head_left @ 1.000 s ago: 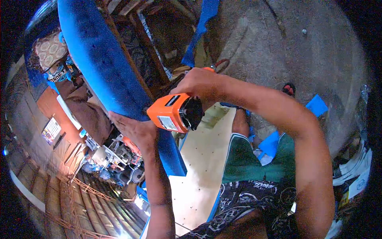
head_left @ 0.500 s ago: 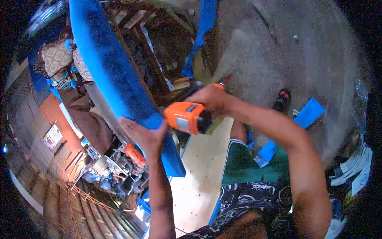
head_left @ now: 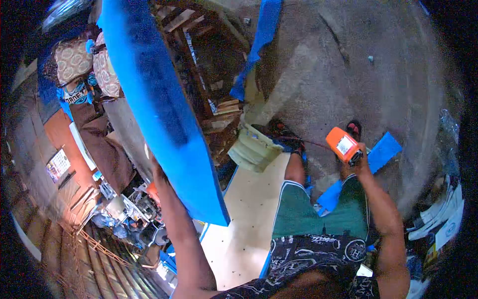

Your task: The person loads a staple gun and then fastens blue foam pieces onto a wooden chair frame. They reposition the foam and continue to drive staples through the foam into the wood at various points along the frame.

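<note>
A long blue padded board (head_left: pixel 164 114) slants from the top left toward my lap, and its near end hangs over a pale, speckled board (head_left: pixel 244 219). My left hand (head_left: pixel 156 168) grips the blue board's left edge from behind; the padding hides most of its fingers. Off to the right, apart from the blue board, my right hand (head_left: pixel 360 160) is wrapped round an orange power tool (head_left: pixel 342 143) with a pale label. The tool is over the floor near my right knee; its exact kind is not clear.
A pale green bucket (head_left: pixel 254 148) stands beyond the pale board. Blue fabric strips lie on the floor, one (head_left: pixel 384 152) by my foot. Scrap wood (head_left: pixel 225 110) is piled behind the padded board. At left are patterned cushions (head_left: pixel 73 62) and a cluttered work area.
My right hand has carried the power tool away from the blue board to the right. My left hand has shifted from the board's front to its left edge. The bucket now shows.
</note>
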The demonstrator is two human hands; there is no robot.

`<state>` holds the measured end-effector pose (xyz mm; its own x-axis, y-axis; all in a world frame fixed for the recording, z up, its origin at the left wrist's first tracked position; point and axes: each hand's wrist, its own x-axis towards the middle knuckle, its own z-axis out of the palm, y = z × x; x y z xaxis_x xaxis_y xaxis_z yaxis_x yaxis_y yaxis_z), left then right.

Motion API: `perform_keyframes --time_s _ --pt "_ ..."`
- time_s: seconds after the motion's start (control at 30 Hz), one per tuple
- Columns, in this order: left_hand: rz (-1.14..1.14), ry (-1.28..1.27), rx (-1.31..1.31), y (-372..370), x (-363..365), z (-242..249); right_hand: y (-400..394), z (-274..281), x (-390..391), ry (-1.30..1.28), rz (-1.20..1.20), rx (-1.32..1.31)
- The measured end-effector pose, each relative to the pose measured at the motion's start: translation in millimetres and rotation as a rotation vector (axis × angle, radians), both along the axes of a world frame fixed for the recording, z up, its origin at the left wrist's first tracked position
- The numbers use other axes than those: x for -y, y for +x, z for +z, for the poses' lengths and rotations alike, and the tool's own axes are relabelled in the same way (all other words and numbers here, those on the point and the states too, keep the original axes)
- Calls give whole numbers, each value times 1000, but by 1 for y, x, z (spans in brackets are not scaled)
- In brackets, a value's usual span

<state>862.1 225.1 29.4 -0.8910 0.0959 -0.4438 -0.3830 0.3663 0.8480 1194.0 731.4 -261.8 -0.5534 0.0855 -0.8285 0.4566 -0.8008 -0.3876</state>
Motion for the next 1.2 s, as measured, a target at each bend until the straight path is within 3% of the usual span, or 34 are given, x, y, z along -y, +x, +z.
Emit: perform_keyframes --time_s 0.07,0.13,0.17,0.23,0.27,0.33,0.4,0.43,0.47,0.57,0.67,0.73,1.2 --pt "47 -29 -12 -120 -56 -44 1 1 6 -136 -56 -5" --pt "93 -63 -35 -99 -87 -34 -39 37 22 65 -513 74" --pt "89 -70 -39 -90 -110 -24 -46 33 17 57 -516 73" --pt "-229 -746 -313 -70 -153 -6 -73 14 3 572 467 -319" --pt "-254 -886 -403 -65 -162 -8 -84 5 6 565 465 -324" --pt "-294 -1007 -466 -52 -177 -11 -112 -1 28 307 356 -512" --pt "-337 -1119 -525 -44 -192 -12 -173 79 15 894 472 -768" --pt "-337 -1203 -539 -40 -200 -11 -186 63 26 797 645 -744" --pt "-337 -1288 -552 -39 -204 -11 -207 82 25 827 674 -808" --pt "-333 -1425 -636 -39 -198 -21 -250 93 48 871 612 -987" --pt "-325 -1474 -635 -44 -197 -24 -291 119 59 749 678 -1047" --pt "-318 -1481 -641 -46 -198 -26 -312 124 68 762 640 -1245" --pt "-320 -1507 -807 -43 -193 -37 -342 130 99 742 650 -1359"
